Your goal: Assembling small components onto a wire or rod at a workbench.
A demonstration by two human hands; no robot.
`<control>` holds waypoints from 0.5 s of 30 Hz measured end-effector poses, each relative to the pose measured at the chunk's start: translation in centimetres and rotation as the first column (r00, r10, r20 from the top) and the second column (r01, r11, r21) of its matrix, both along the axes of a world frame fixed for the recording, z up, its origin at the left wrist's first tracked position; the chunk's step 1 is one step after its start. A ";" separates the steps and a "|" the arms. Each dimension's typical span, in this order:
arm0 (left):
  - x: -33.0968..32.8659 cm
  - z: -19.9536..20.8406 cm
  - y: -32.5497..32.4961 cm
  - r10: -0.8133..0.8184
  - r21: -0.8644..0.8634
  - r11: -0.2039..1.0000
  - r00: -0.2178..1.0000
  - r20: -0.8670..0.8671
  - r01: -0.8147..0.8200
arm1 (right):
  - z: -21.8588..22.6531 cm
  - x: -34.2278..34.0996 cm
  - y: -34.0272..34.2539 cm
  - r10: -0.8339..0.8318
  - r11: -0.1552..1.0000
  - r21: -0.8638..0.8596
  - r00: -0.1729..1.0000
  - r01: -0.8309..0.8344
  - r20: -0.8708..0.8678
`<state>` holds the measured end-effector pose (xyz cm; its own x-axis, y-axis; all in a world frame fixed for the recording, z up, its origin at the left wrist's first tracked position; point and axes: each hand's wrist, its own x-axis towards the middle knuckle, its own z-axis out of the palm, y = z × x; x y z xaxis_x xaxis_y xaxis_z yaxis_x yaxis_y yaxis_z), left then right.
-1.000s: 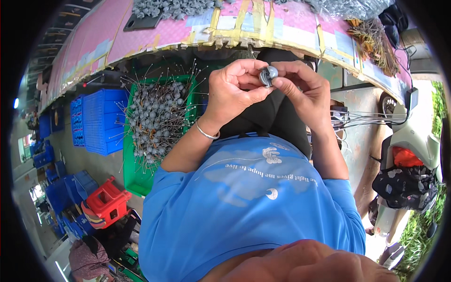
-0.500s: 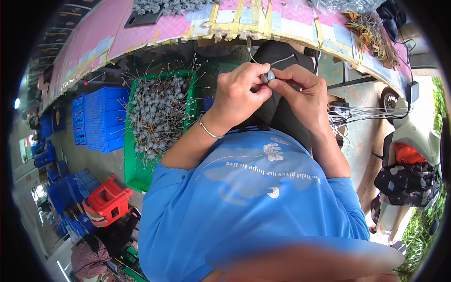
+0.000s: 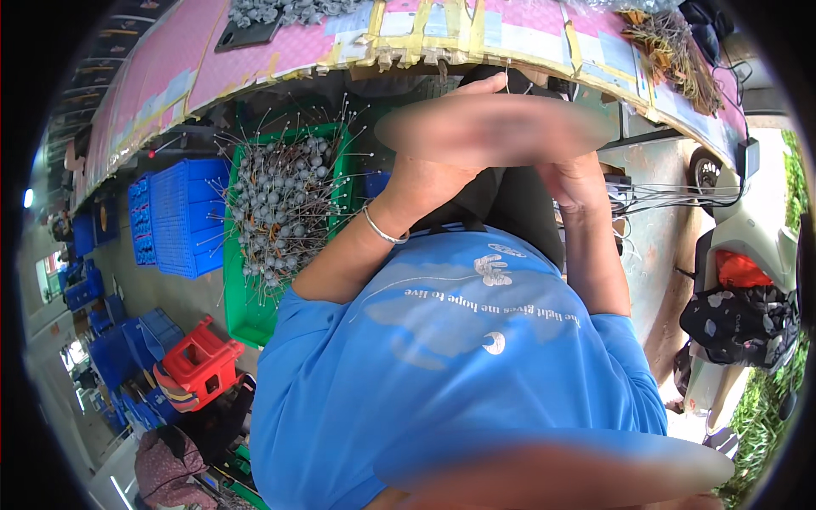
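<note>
Yellow tape patches the pink worktop (image 3: 289, 58). Below its near edge, the left hand (image 3: 442, 140) and right hand (image 3: 571, 161) come together; blur hides whether their fingers pinch anything. Grey wire-stemmed balls (image 3: 293, 200) heap against the far edge of the green crate (image 3: 245, 327). They look light, smooth and firm, the stems easily bent; grip the ball.

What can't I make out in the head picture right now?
Head view, what the left hand and right hand hold, if anything: a blurred patch covers most fingers.
Head view, floor of the green crate: mostly hidden by heaped grey balls.
Head view, far part of the grey pile: cut off by the top edge.
</note>
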<state>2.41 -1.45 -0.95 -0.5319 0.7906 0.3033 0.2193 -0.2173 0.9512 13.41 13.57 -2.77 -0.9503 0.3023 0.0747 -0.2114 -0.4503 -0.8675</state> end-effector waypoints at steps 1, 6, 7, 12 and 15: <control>0.1 -0.1 0.1 -0.010 0.018 1.000 1.000 -0.013 0.010 | 0.1 -0.1 -0.1 0.032 0.997 -0.070 0.999 -0.034 -0.025; 1.4 0.3 0.5 0.075 0.068 0.995 0.992 -0.099 -0.068 | 0.1 -0.9 -0.6 0.050 0.959 -0.275 0.996 -0.068 -0.071; 1.5 0.4 0.5 0.101 0.059 0.994 0.988 -0.121 -0.094 | 0.1 -1.1 -0.9 0.021 0.958 -0.286 0.999 -0.034 -0.050; 0.7 -0.4 0.5 0.143 0.016 0.990 0.983 -0.111 -0.142 | 0.1 -1.8 -2.6 -0.105 0.940 -0.322 0.994 0.114 0.043; 0.9 0.0 0.1 0.215 -0.044 0.976 0.974 0.072 -0.212 | -0.1 -1.4 -2.8 -0.130 0.966 -0.216 0.990 0.139 0.055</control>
